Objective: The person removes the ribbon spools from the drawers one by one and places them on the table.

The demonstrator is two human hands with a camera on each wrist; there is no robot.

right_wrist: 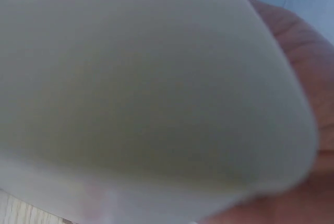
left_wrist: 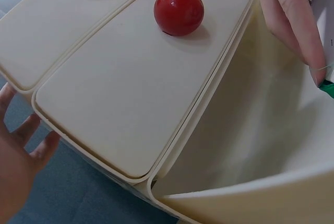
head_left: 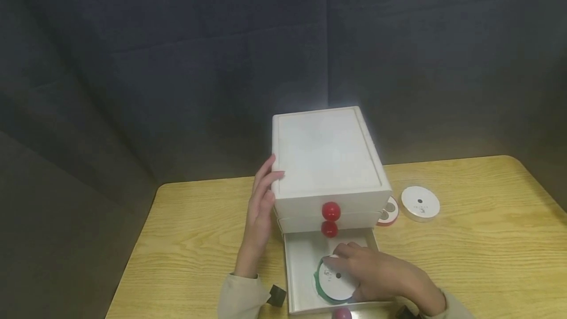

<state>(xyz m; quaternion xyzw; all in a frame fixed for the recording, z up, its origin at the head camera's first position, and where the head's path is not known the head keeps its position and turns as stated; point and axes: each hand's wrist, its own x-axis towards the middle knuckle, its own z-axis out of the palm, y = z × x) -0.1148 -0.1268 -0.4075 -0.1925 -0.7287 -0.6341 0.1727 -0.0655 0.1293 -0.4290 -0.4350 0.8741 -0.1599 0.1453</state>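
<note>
A white cabinet (head_left: pixel 325 151) with stacked drawers and round red knobs (head_left: pixel 330 211) stands on the table. Its bottom drawer (head_left: pixel 299 255) is pulled out toward me. My left hand (head_left: pixel 258 215) rests against the cabinet's left side, fingers extended, the tips at the top edge. Inside the drawer, my right hand (head_left: pixel 376 272) grips a white-faced spool of green ribbon (head_left: pixel 338 287) by its right side, fingers over its top. In the left wrist view a fingertip (left_wrist: pixel 315 70) touches the spool's edge. Drawer plastic (right_wrist: pixel 146 88) fills most of the right wrist view, hiding the spool.
To the cabinet's right, a white spool (head_left: pixel 420 203) lies flat on the wooden table (head_left: pixel 195 240). A red-edged spool (head_left: pixel 388 211) with round holes sits partly hidden behind the cabinet's right side. Dark cloth (head_left: pixel 221 73) hangs behind the table.
</note>
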